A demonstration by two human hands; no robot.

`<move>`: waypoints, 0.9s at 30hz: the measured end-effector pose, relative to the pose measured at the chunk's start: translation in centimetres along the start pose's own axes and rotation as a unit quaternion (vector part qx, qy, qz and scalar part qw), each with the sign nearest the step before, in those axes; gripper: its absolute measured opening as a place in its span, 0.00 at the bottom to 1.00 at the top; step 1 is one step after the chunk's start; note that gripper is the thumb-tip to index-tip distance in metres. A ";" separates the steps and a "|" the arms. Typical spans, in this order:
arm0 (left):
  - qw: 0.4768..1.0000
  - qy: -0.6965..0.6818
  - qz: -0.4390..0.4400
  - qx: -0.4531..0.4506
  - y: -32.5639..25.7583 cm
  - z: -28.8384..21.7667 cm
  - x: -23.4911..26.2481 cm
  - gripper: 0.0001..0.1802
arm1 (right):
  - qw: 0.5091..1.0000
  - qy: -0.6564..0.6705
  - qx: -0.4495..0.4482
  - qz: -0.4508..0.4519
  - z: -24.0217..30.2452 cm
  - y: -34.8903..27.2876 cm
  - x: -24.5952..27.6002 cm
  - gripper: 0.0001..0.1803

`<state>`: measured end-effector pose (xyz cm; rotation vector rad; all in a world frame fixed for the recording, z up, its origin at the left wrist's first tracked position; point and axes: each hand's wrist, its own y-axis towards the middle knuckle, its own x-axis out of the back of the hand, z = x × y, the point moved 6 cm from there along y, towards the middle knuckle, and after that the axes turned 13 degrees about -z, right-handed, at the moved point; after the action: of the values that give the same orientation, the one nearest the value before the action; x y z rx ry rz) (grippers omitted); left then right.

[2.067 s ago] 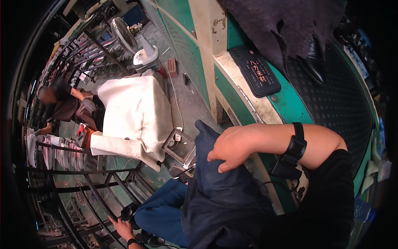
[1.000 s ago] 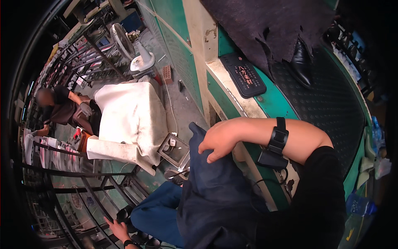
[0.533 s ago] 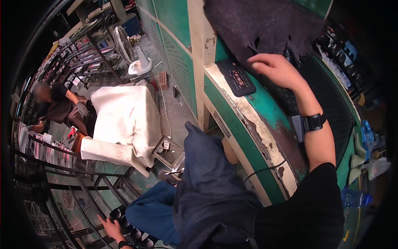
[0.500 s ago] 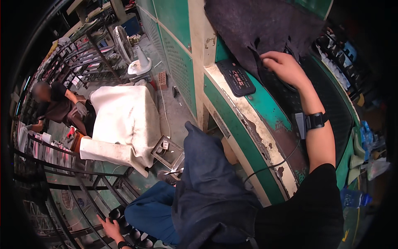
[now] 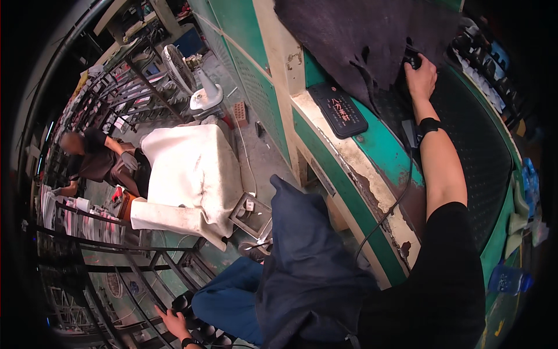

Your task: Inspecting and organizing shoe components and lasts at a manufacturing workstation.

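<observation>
A dark purple-brown leather hide (image 5: 349, 29) drapes over the machine's black textured bed (image 5: 474, 145), its near edge ragged. At that edge my right hand (image 5: 423, 80) is closed, fingertips curled round a small dark thing I cannot make out. A black cord (image 5: 396, 205) runs up over the machine's rim toward my right wrist, and a small grey block lies beside the wrist. Left of that arm, a flat black pad (image 5: 338, 113) with printed marks rests on the green rim. Low on the left, my left hand (image 5: 173, 323), fingers stretched out and holding nothing, is near a dark metal rack (image 5: 136, 262).
A co-worker (image 5: 110, 157) sits at the left beside a cream cloth-covered block (image 5: 195, 168). Behind it stand a floor fan (image 5: 197, 87) and a brick (image 5: 240, 114). A blue plastic bottle (image 5: 508, 279) is at the right edge, beside the machine's curved green side.
My right hand has moved right along the hide's edge, and the fingers have curled round something dark. The edge flap lies flatter. The whole view has shifted slightly.
</observation>
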<state>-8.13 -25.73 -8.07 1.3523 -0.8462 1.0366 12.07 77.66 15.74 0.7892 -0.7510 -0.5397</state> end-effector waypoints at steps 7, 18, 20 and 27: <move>0.998 0.026 0.061 0.021 1.2 -2.1 -1.2 0.14 | 0.967 -0.095 -0.101 0.211 -3.7 1.1 -1.5 0.45; 0.861 -0.505 0.022 0.051 4.4 -8.8 2.4 0.21 | 0.976 -0.032 -0.079 0.201 -4.8 2.2 -1.3 0.49; 0.826 -0.562 0.030 0.006 2.6 -14.0 6.0 0.19 | 0.974 -0.008 -0.058 0.219 -4.3 1.9 -1.6 0.50; 0.694 -0.675 0.249 -0.015 -3.1 -23.1 11.2 0.17 | 0.894 0.259 -0.212 0.299 -6.8 -3.1 7.3 0.36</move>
<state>-3.55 -1.54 -0.21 1.8274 -2.4087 0.1725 21.35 73.75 12.90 0.2367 -0.3212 0.0812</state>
